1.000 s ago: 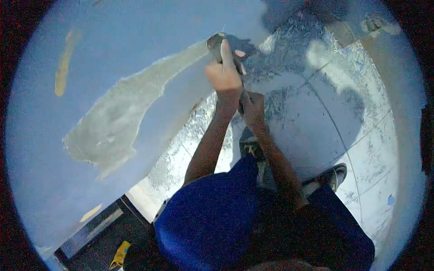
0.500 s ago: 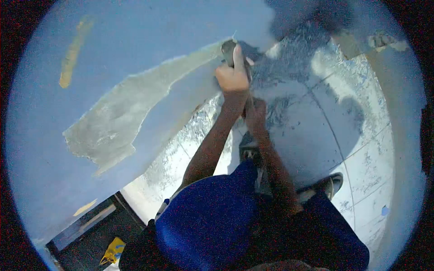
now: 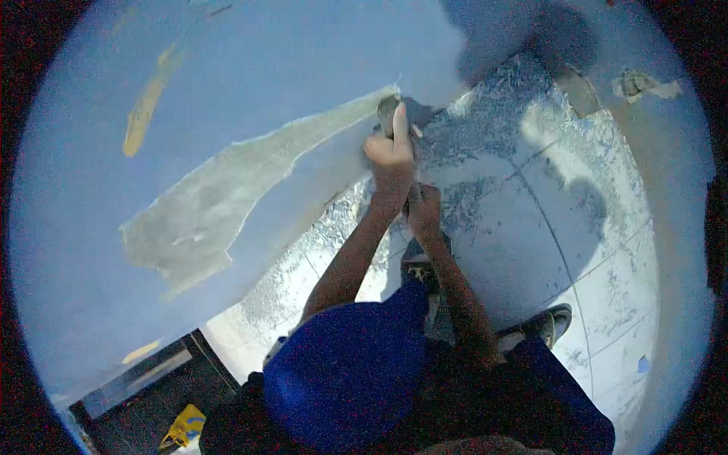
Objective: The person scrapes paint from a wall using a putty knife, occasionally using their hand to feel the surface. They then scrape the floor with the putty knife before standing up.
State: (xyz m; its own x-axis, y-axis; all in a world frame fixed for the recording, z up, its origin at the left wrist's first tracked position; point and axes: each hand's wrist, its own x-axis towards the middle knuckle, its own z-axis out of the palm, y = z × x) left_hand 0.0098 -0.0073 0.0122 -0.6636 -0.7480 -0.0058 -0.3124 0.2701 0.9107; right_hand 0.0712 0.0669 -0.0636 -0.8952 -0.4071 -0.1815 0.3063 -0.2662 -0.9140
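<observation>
My left hand [image 3: 391, 154] presses on the front of a scraper [image 3: 388, 108], index finger stretched along its blade, which rests against the pale blue wall [image 3: 250, 68]. My right hand [image 3: 423, 207] grips the scraper's handle just behind. The blade sits at the right tip of a long grey patch of bare plaster [image 3: 227, 189] where the paint is off. How the handle looks is hidden by both hands.
White floor tiles [image 3: 546, 227] are strewn with paint flakes and dust. My feet in sandals [image 3: 542, 324] stand on them, blue shorts [image 3: 349, 371] below. A yellow strip of bare wall [image 3: 148, 102] shows upper left. A dark doorway with a yellow object [image 3: 182, 428] lies lower left.
Both hands and the scraper have slid slightly right and down along the wall near the patch's tip; the view has shifted a little.
</observation>
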